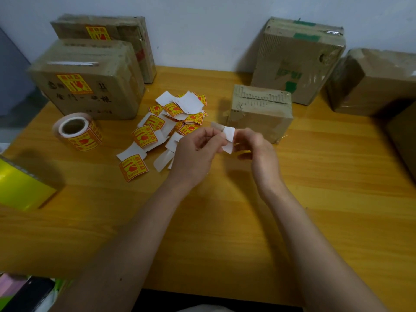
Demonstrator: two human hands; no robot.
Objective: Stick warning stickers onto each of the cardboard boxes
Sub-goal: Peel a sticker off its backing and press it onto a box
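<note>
Fingertips of your left hand (pixel 200 145) and right hand (pixel 252 146) both pinch one backed sticker (pixel 228 138) between them. Just beyond it, nearer your right hand, sits the small unlabelled box (pixel 261 111), probably next to label.

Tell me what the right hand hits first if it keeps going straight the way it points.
Probably the small cardboard box just beyond the right hand, which pinches a sticker with the left hand. Depth is uncertain from this single view.
</note>
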